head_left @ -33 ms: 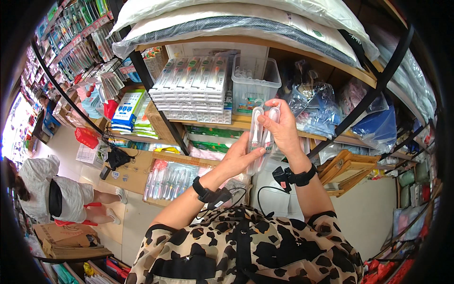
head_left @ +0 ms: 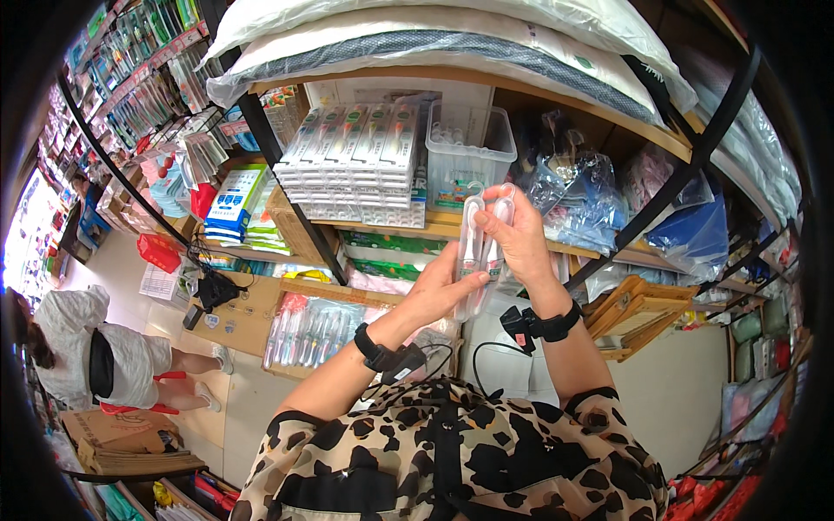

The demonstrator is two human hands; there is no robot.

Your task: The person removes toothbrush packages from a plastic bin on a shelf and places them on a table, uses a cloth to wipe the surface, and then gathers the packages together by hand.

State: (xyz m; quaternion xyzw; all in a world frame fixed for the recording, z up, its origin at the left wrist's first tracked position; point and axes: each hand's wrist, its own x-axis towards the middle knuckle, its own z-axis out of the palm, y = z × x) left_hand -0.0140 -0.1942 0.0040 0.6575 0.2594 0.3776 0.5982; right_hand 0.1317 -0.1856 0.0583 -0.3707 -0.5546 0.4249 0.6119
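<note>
In front of the shelf, both my hands hold slim clear packs, side by side and upright, that look like packaged toothbrushes (head_left: 471,233) with hanging loops on top. My left hand (head_left: 441,285) closes round their lower part, its thumb across the front. Higher up, my right hand (head_left: 519,236) grips them with its thumb pressed on the right-hand pack. Just behind stands a clear plastic tub (head_left: 473,161) with a few small items in it. To its left is a tall stack of flat toothbrush packs (head_left: 352,161).
Below left lies an open carton (head_left: 295,369) of packaged brushes. Bagged pillows (head_left: 452,52) cover the top shelf, and bagged clothes (head_left: 569,195) fill the right. A folded wooden frame (head_left: 643,313) leans below them. At far left, a person in white (head_left: 130,356) stands in the aisle.
</note>
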